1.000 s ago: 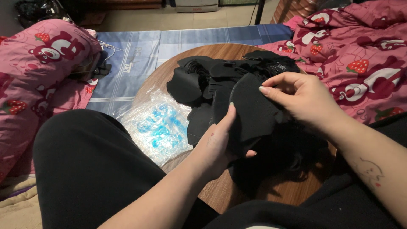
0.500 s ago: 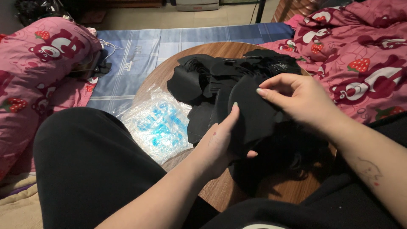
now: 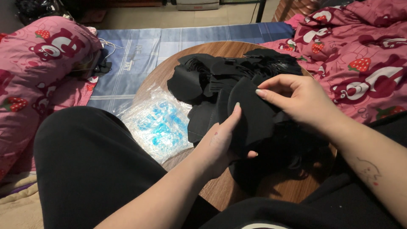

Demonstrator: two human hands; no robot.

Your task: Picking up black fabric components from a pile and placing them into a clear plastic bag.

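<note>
Head view, held piece: I see a rounded black fabric piece (image 3: 250, 116) lifted just above the round wooden table (image 3: 169, 70), over the near part of the heap.
Left hand: my left hand (image 3: 220, 146) grasps the piece from below, thumb up along its left edge, fingers curled under it.
Right hand: my right hand (image 3: 301, 101) pinches the piece's upper right edge between thumb and fingertips.
Heap: a pile of black fabric cut-outs (image 3: 220, 74) covers the table's middle and right, touching the held piece.
Bag: a clear plastic bag with blue contents (image 3: 159, 125) lies on the table's left edge, just beside the heap.
Surroundings: pink strawberry-print bedding (image 3: 360, 55) on the right, a pink printed pillow (image 3: 42, 63) on the left, a blue plaid mat (image 3: 140, 46) beyond the table.
Lap: my black-trousered knee (image 3: 89, 165) is next to the bag.
</note>
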